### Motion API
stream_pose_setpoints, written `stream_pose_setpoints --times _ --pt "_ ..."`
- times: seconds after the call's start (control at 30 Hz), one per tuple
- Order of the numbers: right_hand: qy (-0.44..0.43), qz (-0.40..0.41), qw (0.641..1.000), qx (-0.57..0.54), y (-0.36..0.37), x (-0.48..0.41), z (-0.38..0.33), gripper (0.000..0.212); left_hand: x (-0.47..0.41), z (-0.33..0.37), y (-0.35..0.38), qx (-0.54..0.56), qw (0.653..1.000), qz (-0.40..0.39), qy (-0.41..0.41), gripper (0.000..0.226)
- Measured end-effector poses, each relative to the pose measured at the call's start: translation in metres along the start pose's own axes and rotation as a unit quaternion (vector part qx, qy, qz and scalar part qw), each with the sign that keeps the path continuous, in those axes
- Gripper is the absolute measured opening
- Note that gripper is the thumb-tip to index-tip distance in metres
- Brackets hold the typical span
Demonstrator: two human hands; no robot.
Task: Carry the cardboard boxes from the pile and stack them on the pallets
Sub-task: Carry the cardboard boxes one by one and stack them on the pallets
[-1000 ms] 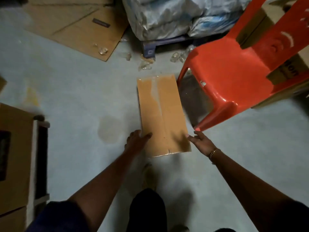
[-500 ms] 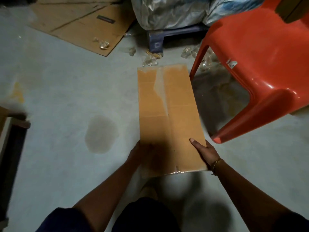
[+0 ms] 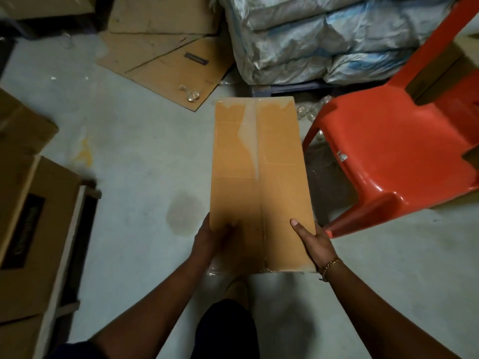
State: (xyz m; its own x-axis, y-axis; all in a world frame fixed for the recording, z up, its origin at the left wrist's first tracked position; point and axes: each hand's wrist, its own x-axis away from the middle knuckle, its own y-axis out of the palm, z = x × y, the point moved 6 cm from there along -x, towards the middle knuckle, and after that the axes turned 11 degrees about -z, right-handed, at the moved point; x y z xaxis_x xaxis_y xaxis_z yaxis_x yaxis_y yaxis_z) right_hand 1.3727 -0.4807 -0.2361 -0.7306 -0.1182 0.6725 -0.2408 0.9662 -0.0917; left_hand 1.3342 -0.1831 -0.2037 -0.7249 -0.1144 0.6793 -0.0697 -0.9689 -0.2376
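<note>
Arms forward, left hand and right hand around the box

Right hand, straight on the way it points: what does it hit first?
The cardboard box the right hand grips: its thumb points along the top face toward the far end. The red chair stands right of that line, probably clear; depth is unclear.

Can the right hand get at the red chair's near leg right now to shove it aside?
Probably not without letting go: the right hand grips the cardboard box, shared with the left hand. The red chair's near leg is close beside it, nothing between.
</note>
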Motion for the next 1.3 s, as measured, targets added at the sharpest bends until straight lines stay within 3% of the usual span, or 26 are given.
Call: stream_pose_setpoints --times 0.13,0.4,0.53,0.63,0.7,0.83,0.9,1.0,1.1,1.23,1.3 --pt "-0.023 0.000 1.000 0.000 0.006 0.084 -0.073 0.081 0.089 0.060 -0.038 0.035 0.999 0.006 0.011 0.085" --pt "-0.025 -0.040 0.998 0.046 0.036 0.260 -0.193 0.087 0.294 0.119 -0.115 0.129 0.990 0.034 0.050 0.078" --pt "-0.025 -0.064 0.993 0.100 0.070 0.305 -0.249 0.110 0.365 0.137 -0.162 0.151 0.983 0.088 0.050 0.090" --pt "-0.040 -0.093 0.986 0.129 0.117 0.325 -0.300 0.093 0.398 0.142 -0.205 0.171 0.977 0.120 0.042 0.094" --pt "-0.043 -0.123 0.981 0.145 0.154 0.325 -0.327 0.083 0.414 0.142 -0.235 0.198 0.970 0.138 0.037 0.095" --pt "-0.072 -0.168 0.968 0.173 0.231 0.317 -0.373 0.099 0.433 0.131 -0.298 0.239 0.951 0.195 0.027 0.096" --pt "-0.088 -0.190 0.962 0.176 0.265 0.307 -0.394 0.097 0.433 0.125 -0.326 0.264 0.939 0.221 0.018 0.092" --pt "-0.081 -0.229 0.949 0.201 0.308 0.278 -0.420 0.104 0.420 0.118 -0.362 0.302 0.921 0.247 0.006 0.092" --pt "-0.087 -0.257 0.938 0.215 0.351 0.251 -0.456 0.095 0.398 0.125 -0.395 0.355 0.894 0.272 0.012 0.087" --pt "-0.097 -0.292 0.914 0.266 0.402 0.191 -0.512 0.121 0.359 0.146 -0.436 0.415 0.857 0.306 0.015 0.078" --pt "-0.098 -0.313 0.898 0.293 0.429 0.168 -0.547 0.116 0.338 0.158 -0.454 0.441 0.837 0.323 0.014 0.080"
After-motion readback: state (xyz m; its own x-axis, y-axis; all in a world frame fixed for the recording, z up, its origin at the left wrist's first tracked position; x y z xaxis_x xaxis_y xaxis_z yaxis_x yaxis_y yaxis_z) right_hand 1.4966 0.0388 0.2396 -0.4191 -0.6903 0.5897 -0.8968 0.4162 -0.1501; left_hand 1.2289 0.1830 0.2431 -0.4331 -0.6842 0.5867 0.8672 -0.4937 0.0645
